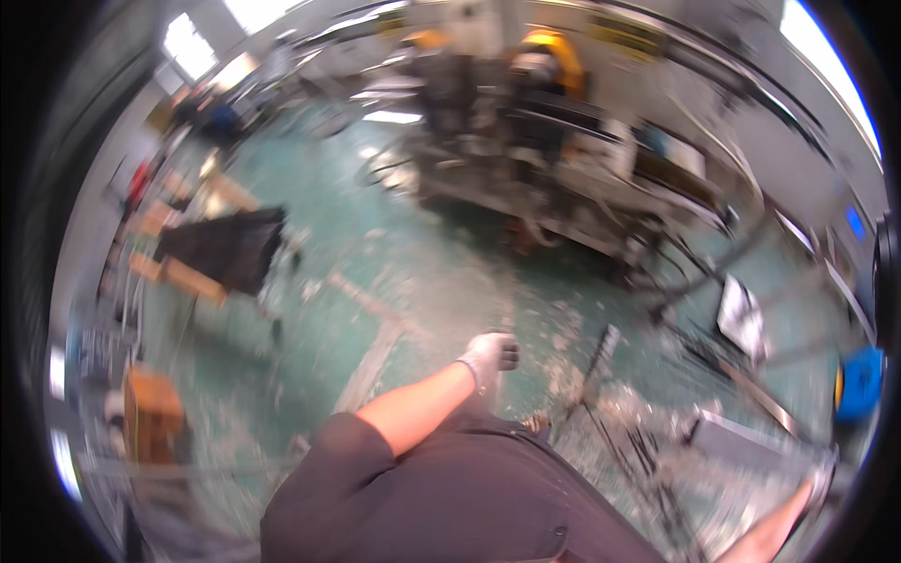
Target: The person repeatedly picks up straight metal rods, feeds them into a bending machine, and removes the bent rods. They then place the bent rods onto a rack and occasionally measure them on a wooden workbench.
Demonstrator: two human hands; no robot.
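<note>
Grey-white knit glove covers the left hand [490, 355], fingers curled into a loose fist; the blur hides whether that grip encloses anything. It hangs over the green, debris-strewn floor [310, 244], near a long grey metal strip [368, 368]. Right hand [818, 488] at frame edge: grip cannot be told.

The left hand [490, 355] wears a pale knitted cloth glove; the green floor [310, 206] looks worn and scuffed, the machine [526, 141] metal.
</note>
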